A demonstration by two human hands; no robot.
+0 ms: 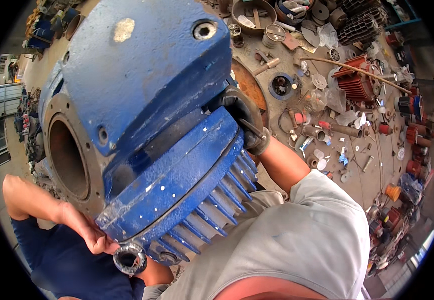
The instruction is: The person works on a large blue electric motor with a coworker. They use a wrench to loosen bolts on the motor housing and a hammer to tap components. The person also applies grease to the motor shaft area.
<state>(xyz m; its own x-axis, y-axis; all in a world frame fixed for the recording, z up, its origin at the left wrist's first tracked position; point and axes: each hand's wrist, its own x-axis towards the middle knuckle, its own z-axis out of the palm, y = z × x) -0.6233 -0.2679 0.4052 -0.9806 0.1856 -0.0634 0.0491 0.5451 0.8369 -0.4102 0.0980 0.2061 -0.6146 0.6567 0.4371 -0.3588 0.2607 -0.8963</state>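
Note:
A large blue cast-metal housing (147, 65) fills the middle, with a round flanged opening (69, 155) on its left and cooling fins (202, 215) along its near side. At its right edge, my right hand (244, 117) in a dark glove is closed around a short metal rod (252, 128), close against the housing; part of the fingers is hidden. My left forearm (157, 272) comes in low, behind a metal lifting eye (130, 259), and the hand itself is hidden there. Beside that eye, a co-worker's bare hand (97, 237) touches the housing's lower left corner.
The co-worker in a navy shirt (72, 260) stands close at the left. On the floor to the right lie a red finned motor housing (354, 80), a long thin stick (357, 70), pipe pieces (346, 130) and many scattered small parts. A round basin (253, 14) stands at the back.

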